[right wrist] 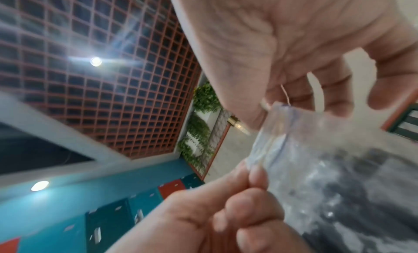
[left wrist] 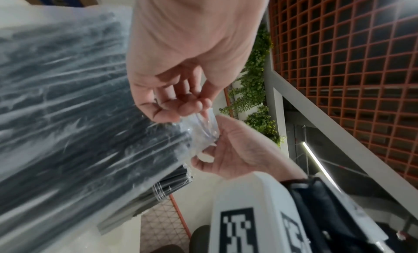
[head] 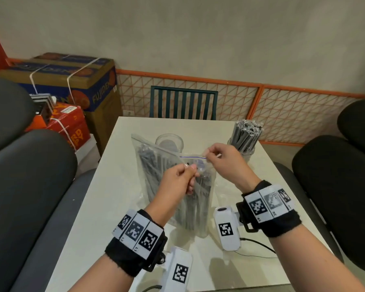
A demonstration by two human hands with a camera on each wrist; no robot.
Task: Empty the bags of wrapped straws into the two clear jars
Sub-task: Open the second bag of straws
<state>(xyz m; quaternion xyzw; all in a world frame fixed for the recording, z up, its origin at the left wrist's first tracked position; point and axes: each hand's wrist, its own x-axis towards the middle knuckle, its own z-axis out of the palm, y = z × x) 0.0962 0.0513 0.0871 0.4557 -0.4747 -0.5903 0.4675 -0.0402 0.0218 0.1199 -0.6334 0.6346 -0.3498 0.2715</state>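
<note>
A clear zip bag (head: 156, 165) packed with dark wrapped straws stands tilted on the white table (head: 114, 207). My left hand (head: 193, 168) pinches the near lip of its top. My right hand (head: 208, 155) pinches the far lip by the blue zip line. In the left wrist view, both the left hand (left wrist: 192, 106) and the right hand (left wrist: 210, 149) pinch the crumpled bag top (left wrist: 201, 130). Behind the bag is a clear jar (head: 169, 141) with no straws showing. A second jar (head: 245, 144), at the far right, is crammed with upright straws.
Black padded chairs flank the table on the left (head: 30, 175) and right (head: 335, 186). A green slatted chair (head: 183, 102) stands at the far end. Cardboard boxes (head: 76, 85) are stacked at the back left. A thin cable (head: 259, 246) trails across the near right of the table.
</note>
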